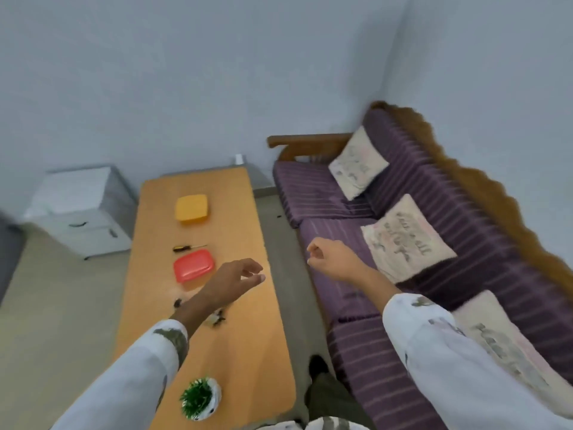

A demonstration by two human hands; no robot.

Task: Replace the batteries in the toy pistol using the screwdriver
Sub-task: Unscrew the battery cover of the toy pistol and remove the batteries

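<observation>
The desk (242, 336) has a smooth, slightly glossy wood-look top. The red box (193, 265) and yellow box (191, 208) look like smooth plastic. The sofa (319, 193) has ribbed purple cloth on a carved wooden frame.

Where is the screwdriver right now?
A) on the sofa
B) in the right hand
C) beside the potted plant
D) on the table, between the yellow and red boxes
D: the screwdriver lies on the table between the yellow box and the red box.
</observation>
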